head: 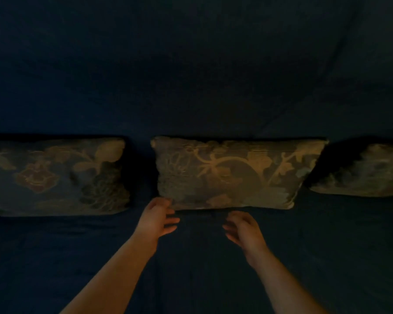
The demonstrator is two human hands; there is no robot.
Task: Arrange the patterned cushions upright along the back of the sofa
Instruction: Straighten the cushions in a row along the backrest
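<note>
Three floral patterned cushions stand in a row against the dark blue sofa back (191, 75). The left cushion (55, 175) and the middle cushion (232, 173) stand upright. The right cushion (363, 173) is cut off by the frame edge and leans a little. My left hand (157, 217) hovers open just below the middle cushion's lower left corner, fingers spread, perhaps brushing it. My right hand (243, 227) is open over the seat, a short way below the cushion's bottom edge, holding nothing.
The dark blue sofa seat (55, 257) stretches across the lower half of the view. Gaps of bare fabric separate the cushions. The light is very dim.
</note>
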